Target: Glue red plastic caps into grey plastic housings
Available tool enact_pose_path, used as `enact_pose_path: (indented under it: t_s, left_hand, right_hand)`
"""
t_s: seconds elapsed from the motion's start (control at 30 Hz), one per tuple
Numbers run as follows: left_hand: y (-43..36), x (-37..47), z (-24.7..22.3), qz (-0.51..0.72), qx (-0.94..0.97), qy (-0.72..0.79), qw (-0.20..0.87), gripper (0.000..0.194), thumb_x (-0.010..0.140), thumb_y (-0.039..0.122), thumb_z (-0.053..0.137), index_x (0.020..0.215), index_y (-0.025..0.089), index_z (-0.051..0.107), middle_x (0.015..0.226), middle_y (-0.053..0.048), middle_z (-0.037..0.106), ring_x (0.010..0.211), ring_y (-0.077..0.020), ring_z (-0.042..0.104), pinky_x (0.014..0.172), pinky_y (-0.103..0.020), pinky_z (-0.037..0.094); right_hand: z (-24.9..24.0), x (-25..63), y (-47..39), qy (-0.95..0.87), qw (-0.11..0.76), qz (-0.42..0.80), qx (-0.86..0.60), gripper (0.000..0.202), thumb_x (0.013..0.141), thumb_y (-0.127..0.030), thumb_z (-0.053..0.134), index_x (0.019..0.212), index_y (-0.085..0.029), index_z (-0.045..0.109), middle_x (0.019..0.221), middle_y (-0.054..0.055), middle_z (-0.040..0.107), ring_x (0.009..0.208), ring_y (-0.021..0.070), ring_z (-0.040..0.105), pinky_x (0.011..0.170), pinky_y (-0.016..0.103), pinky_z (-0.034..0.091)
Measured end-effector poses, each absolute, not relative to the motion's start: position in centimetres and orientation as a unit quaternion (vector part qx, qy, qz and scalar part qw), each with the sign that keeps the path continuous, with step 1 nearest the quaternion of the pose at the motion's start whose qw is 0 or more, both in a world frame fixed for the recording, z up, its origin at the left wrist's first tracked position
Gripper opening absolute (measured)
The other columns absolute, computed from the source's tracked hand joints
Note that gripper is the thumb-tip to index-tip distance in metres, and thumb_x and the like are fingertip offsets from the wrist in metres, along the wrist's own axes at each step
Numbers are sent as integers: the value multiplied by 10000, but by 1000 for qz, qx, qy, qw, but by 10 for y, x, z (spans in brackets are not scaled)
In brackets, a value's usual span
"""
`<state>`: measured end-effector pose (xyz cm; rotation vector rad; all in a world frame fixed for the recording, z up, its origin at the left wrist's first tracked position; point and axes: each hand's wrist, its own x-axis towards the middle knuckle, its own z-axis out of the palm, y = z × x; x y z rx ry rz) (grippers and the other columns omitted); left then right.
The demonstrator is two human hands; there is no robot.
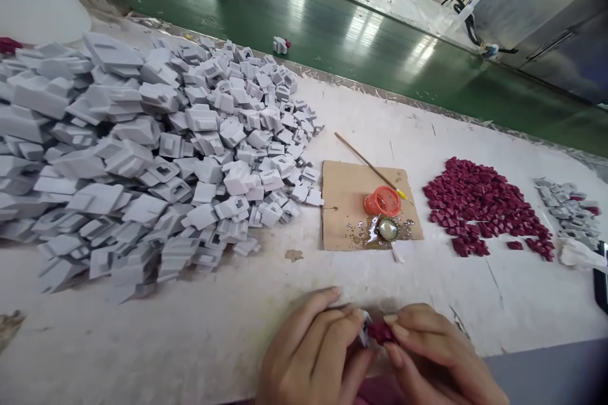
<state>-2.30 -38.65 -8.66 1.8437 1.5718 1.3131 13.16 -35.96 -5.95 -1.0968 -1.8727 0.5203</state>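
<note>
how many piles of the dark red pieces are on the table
1: the dark red pile lies right of the cardboard; strays dot its right edge. One more dark red piece sits between the hands.

Bright, even daylight is filling the scene, coming from beyond the far side. It is glaring in pale streaks off the glossy green floor [332, 25] and washing out the white strip behind it. The pale surface [199, 329] is reading clearly, with only soft, short shadows sitting under the heap of grey parts [142, 152]. The grey parts at the left edge are smearing and stretching with wide-lens distortion. The hands at the bottom edge are looking slightly soft, while the dark red pieces [479, 202] are staying crisp.
</note>
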Motion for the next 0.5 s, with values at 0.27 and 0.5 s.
enact_pose_path:
  t_s: [0.27, 0.5]
  left_hand:
    - [-387, -24, -85, 460, 660, 561, 195, 110, 906, 179, 610, 993, 191, 677, 885, 14, 777, 989, -172, 707, 935, -220, 548]
    - [-379, -35, -92, 409, 723, 538, 143, 172, 838, 196, 673, 1010, 209, 667, 851, 10, 787, 882, -187, 749, 822, -207, 612]
  right_hand:
    - [-52, 137, -356, -802, 353, 253, -411, 301, 823, 50, 636, 1043, -155, 658, 916, 66, 676, 831, 193, 664, 668, 285, 604]
    - [-47, 144, -346, -828, 314, 290, -364, 185, 1012, -158, 512, 1174, -158, 601, 983, 91, 666, 889, 170, 666, 727, 228, 604]
